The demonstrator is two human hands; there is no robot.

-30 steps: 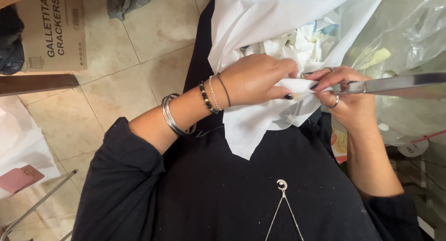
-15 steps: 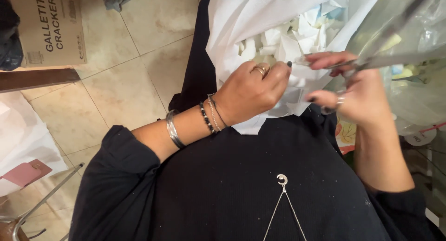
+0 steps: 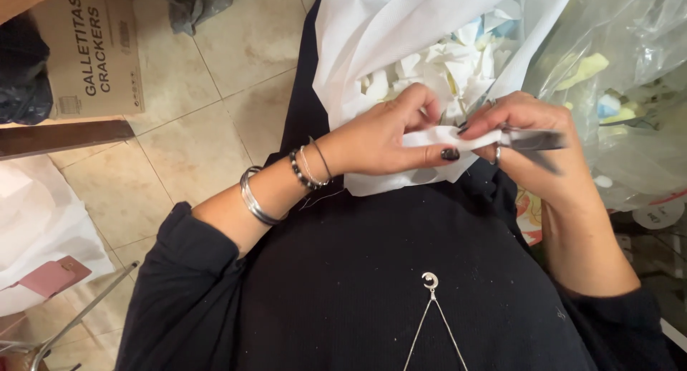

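The left hand now pinches the white fabric strip again (thumb on top); the right hand grips scissors, blades lowered beside it.

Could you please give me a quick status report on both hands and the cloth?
Left hand pinching white cloth strip. Right hand holding scissors at strip's end. White fabric scraps piled behind.

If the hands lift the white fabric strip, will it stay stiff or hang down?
Probably it hangs down: the strip bends between the left hand and right hand. It seems light, since fingertips alone pinch it. Likely not slippery; the weave looks matte.
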